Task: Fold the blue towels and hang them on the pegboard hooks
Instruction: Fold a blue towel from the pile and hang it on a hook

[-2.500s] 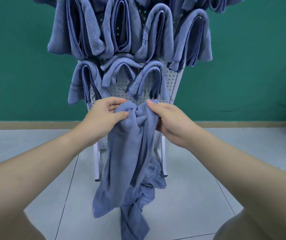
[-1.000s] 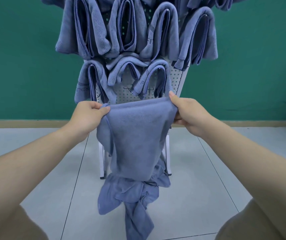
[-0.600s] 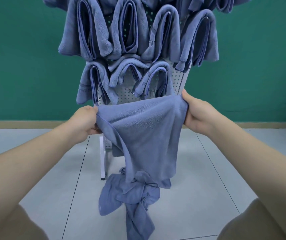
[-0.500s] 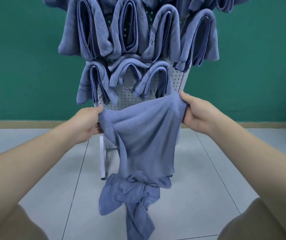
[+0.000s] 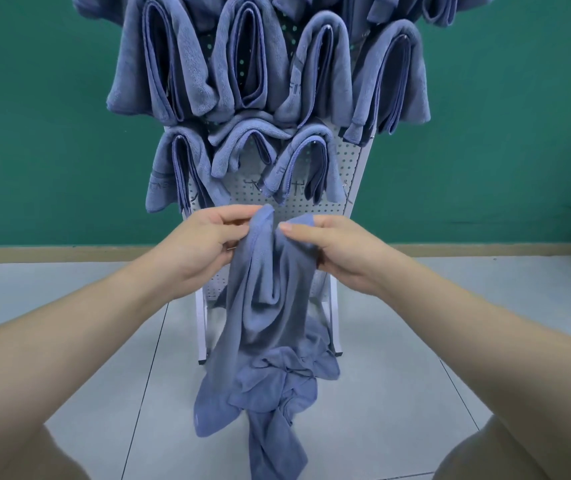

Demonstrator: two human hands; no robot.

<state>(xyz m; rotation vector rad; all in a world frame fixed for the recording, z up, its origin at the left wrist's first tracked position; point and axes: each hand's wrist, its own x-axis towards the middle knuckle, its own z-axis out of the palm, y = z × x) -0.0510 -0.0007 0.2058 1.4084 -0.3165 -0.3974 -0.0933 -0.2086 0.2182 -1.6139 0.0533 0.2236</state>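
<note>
Hands pinching a loose blue terry-cloth towel (image 5: 270,306) in front of a white perforated metal pegboard (image 5: 342,168).

Left hand (image 5: 204,247) and right hand (image 5: 339,251) each grip the towel's top edge, close together, the cloth bunched between them and hanging down toward the grey tiled floor (image 5: 398,393). Folded blue towels (image 5: 249,64) hang in rows on the pegboard above, against a green wall (image 5: 34,116).
</note>
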